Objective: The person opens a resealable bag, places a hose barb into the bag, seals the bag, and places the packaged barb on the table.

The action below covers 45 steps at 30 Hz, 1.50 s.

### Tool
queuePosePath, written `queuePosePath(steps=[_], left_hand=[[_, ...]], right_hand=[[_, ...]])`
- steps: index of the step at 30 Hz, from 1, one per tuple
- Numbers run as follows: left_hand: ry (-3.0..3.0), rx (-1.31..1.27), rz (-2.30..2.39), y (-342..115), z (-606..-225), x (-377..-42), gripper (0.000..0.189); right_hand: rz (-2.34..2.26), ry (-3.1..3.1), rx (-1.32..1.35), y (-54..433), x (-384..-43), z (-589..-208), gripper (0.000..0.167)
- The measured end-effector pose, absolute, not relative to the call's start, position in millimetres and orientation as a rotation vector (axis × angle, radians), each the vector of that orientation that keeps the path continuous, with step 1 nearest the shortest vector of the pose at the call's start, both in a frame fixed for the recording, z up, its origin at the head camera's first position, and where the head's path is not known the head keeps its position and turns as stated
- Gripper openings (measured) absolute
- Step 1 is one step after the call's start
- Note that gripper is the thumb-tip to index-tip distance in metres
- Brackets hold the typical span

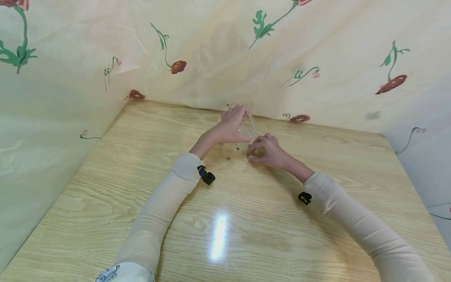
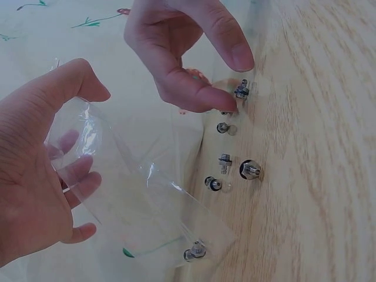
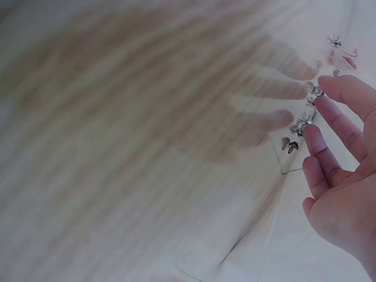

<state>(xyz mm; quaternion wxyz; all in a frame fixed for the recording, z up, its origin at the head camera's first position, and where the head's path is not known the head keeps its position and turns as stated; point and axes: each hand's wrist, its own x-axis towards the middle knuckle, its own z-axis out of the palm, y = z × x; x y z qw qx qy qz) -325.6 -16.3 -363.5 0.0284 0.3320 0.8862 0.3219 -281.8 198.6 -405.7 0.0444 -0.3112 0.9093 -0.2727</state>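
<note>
My left hand [image 1: 230,127] holds a clear plastic bag [image 2: 150,176], thumb on one side and fingers on the other. Small metal fittings [image 2: 197,249] show at the bag's low corner in the left wrist view. My right hand [image 1: 269,150] is lowered to the table, thumb and forefinger spread on either side of a small metal fitting [image 2: 241,89] with a hex collar. A gap shows between those fingertips. Several similar fittings, among them a larger one [image 2: 251,170], lie loose between the hands. In the right wrist view, the fingers [image 3: 335,126] overlap part of the row.
A glossy wood-grain table [image 1: 225,203] lies under both arms. Flower-printed sheeting [image 1: 211,51] hangs along its back and left side, close behind the left hand. Black straps [image 1: 206,175] sit at both wrists over pale sleeves.
</note>
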Motion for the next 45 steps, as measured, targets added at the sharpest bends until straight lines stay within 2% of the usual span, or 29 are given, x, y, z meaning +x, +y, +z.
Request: queuePosePath(steps=[23, 45], left_hand=[[2.741, 1.028, 0.99, -17.5, -361.1, -324.1, 0.062], [2.727, 1.042, 1.036, -19.7, -364.9, -323.0, 0.06]], right_hand=[[-0.815, 2.781, -1.008, 195.9, -278.1, -405.6, 0.008], [-0.811, 2.773, -0.973, 196.2, -274.7, -408.2, 0.011]])
